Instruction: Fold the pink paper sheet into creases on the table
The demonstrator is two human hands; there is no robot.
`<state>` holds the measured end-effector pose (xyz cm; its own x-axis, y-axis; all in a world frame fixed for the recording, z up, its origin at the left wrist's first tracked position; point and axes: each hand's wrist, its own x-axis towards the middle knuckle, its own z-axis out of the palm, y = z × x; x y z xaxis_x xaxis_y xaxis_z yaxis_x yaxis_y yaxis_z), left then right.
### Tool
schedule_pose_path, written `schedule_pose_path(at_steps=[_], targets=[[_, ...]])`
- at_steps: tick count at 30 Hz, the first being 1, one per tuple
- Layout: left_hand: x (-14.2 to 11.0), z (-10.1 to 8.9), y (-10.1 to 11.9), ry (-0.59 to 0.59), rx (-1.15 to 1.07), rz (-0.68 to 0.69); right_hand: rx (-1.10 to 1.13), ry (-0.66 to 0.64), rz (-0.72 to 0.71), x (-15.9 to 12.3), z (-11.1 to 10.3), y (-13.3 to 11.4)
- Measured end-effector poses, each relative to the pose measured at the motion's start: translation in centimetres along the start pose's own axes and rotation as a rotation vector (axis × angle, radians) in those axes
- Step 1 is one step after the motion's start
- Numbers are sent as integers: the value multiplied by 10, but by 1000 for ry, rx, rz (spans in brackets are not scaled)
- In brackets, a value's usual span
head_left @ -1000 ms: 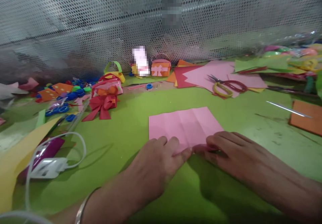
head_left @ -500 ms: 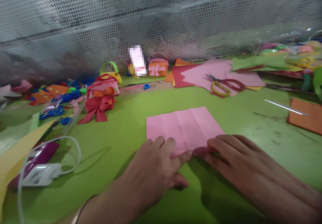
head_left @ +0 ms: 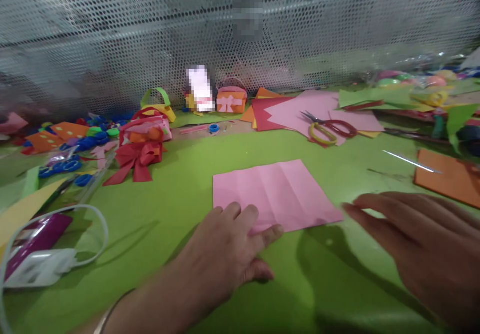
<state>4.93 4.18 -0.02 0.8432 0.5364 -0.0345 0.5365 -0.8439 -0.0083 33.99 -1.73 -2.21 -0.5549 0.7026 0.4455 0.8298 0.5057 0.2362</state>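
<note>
— Pressing my left hand [head_left: 228, 246], fingers spread flat, on the near edge of the pink paper [head_left: 273, 194] lying creased on the green table [head_left: 180, 184].
— Right?
— My right hand [head_left: 423, 244] hovers open beside it, holding nothing; I judge creasing comes next.

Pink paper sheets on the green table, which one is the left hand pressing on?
The creased pink paper sheet nearest the left hand, not the one under the scissors.
</note>
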Motion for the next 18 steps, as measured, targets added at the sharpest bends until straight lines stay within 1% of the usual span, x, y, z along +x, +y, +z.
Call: schedule_pose_path(at_steps=[1, 4, 6, 10, 15, 18], targets=[[0, 0, 1, 3, 8, -1, 41, 20, -72, 9, 0, -6], [-2, 0, 4, 29, 34, -23, 214, -46, -90, 29, 6, -23], [-5, 0, 6, 63, 49, -44, 259, -89, -84, 31, 11, -30], [-23, -4, 6, 141, 67, -99, 241, -110, -52, 17, 17, -32], [-64, -5, -5, 199, 174, -217, 188, -176, -62, -1, 23, -30], [-84, -4, -12, 202, 237, -272, 143, -165, -99, -10, 31, -28]])
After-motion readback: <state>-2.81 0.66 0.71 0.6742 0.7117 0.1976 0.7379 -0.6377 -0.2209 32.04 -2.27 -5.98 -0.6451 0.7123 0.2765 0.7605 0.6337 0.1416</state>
